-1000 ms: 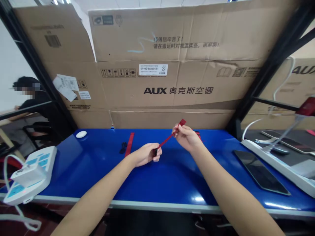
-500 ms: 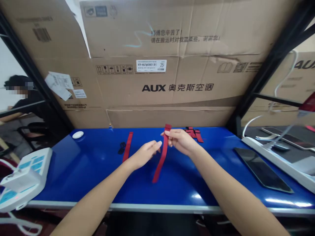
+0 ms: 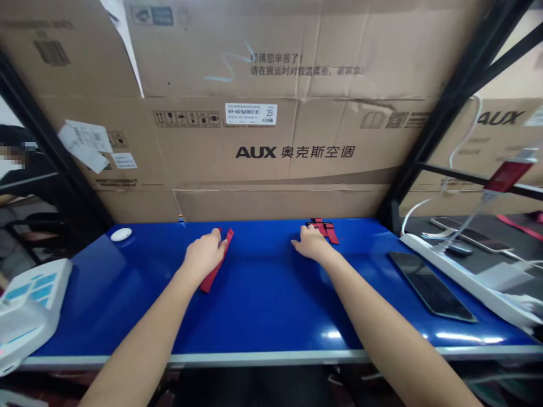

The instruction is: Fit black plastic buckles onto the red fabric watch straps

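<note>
My left hand [image 3: 206,255] is closed on a red webbing strap [image 3: 211,278], low over the left part of the blue table. A strip of red shows on either side of its fingertips; whether two straps lie there I cannot tell. The small black pieces seen earlier are hidden by this hand. Farther right, my right hand [image 3: 313,244] reaches forward with thumb and fingers apart, holding nothing visible. Its fingertips are at the near left side of a small pile of red straps with black parts [image 3: 327,230]; contact is unclear.
A black phone [image 3: 430,285] lies at the right, beside a white power strip [image 3: 466,280]. A white socket block [image 3: 36,305] stands at the left edge. Near the back left is a white round object [image 3: 121,234]. Cardboard [image 3: 271,169] walls off the back; a person [image 3: 21,164] sits far left.
My left hand has carried the red strap left, to where the other strap lay. My right hand has let go of it and moved to the strap pile. The view has shifted slightly right.
</note>
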Demonstrator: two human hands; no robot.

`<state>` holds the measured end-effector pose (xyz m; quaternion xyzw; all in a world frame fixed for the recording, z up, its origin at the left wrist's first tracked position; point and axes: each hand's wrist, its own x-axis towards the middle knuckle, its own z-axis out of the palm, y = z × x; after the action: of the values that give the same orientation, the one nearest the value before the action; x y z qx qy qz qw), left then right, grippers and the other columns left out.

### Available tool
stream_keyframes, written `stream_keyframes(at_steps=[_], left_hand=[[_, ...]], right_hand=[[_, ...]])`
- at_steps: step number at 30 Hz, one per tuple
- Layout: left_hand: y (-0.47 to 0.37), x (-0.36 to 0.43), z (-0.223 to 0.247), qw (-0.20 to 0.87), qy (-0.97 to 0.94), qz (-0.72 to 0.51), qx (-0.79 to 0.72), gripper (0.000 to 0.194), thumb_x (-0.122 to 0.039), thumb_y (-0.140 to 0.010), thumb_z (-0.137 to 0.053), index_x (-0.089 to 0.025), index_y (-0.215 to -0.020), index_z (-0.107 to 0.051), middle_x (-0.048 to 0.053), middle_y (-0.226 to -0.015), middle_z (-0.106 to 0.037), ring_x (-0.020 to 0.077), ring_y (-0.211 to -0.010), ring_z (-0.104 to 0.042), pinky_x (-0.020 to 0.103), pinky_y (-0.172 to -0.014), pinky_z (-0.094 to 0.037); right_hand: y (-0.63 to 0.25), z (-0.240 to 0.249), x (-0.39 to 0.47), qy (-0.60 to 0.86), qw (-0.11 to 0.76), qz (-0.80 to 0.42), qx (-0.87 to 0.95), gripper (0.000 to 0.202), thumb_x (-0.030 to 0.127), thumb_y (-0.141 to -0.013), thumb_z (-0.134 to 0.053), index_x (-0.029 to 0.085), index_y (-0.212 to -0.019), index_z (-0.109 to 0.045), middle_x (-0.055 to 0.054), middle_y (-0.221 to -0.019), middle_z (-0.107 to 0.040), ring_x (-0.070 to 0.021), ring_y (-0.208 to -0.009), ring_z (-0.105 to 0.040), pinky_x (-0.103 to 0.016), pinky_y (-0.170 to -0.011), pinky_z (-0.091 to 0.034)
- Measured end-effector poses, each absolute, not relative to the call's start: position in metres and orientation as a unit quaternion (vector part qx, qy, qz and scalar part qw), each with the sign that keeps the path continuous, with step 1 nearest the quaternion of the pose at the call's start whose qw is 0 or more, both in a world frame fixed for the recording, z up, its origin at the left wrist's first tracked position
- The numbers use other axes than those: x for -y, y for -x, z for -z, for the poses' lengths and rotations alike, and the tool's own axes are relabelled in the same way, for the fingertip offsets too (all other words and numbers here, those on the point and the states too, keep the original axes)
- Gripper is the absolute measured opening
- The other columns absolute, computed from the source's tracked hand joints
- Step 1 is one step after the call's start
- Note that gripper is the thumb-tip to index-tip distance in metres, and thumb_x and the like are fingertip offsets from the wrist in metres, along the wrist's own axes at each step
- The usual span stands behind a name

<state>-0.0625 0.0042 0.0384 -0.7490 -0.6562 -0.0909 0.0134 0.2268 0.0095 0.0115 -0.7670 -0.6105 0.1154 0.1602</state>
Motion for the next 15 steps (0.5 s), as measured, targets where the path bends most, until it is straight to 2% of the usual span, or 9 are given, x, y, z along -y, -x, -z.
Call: stream_keyframes(at_steps=[2,4,7,10,12,15], left_hand=[[0.076,-0.009,-0.039,0.043,0.726,0.048,0.684,0.035,-0.039,-0.095,-0.036,-0.015,-0.111,-0.054,0.017,-0.100,-0.067,0.0332,-0.093,-0.067,0.040,-0.076,-0.048],[0.083,-0.012,-0.036,0.046,0.720,0.014,0.692,0.035,-0.037,-0.095,-0.036,-0.013,-0.113,-0.054,0.020,-0.109,-0.063,0.0336,-0.097,-0.066,0.041,-0.076,-0.049],[0.085,-0.013,-0.030,0.054,0.723,0.003,0.689,0.035,-0.037,-0.093,-0.041,-0.013,-0.114,-0.056,0.020,-0.118,-0.056,0.0325,-0.100,-0.063,0.040,-0.078,-0.050],[0.079,-0.013,-0.028,0.107,0.744,0.052,0.657,0.034,-0.036,-0.092,-0.046,-0.012,-0.111,-0.058,0.020,-0.116,-0.055,0.0345,-0.108,-0.056,0.042,-0.084,-0.048],[0.070,-0.012,-0.025,0.115,0.786,0.110,0.598,0.031,-0.034,-0.092,-0.047,-0.012,-0.110,-0.059,0.018,-0.113,-0.056,0.0335,-0.110,-0.052,0.043,-0.088,-0.046],[0.050,-0.006,-0.017,0.063,0.849,0.203,0.483,0.026,-0.032,-0.093,-0.048,-0.016,-0.111,-0.060,0.012,-0.112,-0.058,0.0287,-0.108,-0.052,0.043,-0.093,-0.044]], right_hand=[[-0.226,-0.010,-0.009,0.787,0.075,-0.090,0.605,0.050,0.033,-0.089,-0.055,0.002,-0.128,-0.052,-0.030,-0.140,-0.043,-0.0402,-0.130,-0.042,-0.048,-0.102,-0.037],[-0.220,-0.010,-0.005,0.776,0.056,-0.082,0.623,0.046,0.031,-0.090,-0.052,0.001,-0.124,-0.054,-0.030,-0.134,-0.048,-0.0408,-0.128,-0.043,-0.047,-0.098,-0.040],[-0.211,-0.012,0.002,0.728,0.111,-0.087,0.671,0.036,0.027,-0.089,-0.052,0.003,-0.115,-0.059,-0.027,-0.120,-0.058,-0.0362,-0.116,-0.054,-0.041,-0.093,-0.042],[-0.211,-0.013,0.002,0.654,0.218,-0.150,0.708,0.029,0.016,-0.084,-0.052,0.012,-0.111,-0.061,-0.016,-0.110,-0.064,-0.0247,-0.101,-0.061,-0.031,-0.086,-0.045],[-0.216,-0.009,-0.001,0.616,0.265,-0.163,0.723,0.037,0.007,-0.078,-0.051,0.015,-0.112,-0.061,-0.012,-0.110,-0.063,-0.0203,-0.097,-0.060,-0.027,-0.083,-0.045],[-0.223,0.000,-0.006,0.596,0.252,-0.121,0.753,0.045,0.002,-0.069,-0.055,0.016,-0.112,-0.062,-0.012,-0.115,-0.057,-0.0218,-0.101,-0.056,-0.028,-0.085,-0.045]])
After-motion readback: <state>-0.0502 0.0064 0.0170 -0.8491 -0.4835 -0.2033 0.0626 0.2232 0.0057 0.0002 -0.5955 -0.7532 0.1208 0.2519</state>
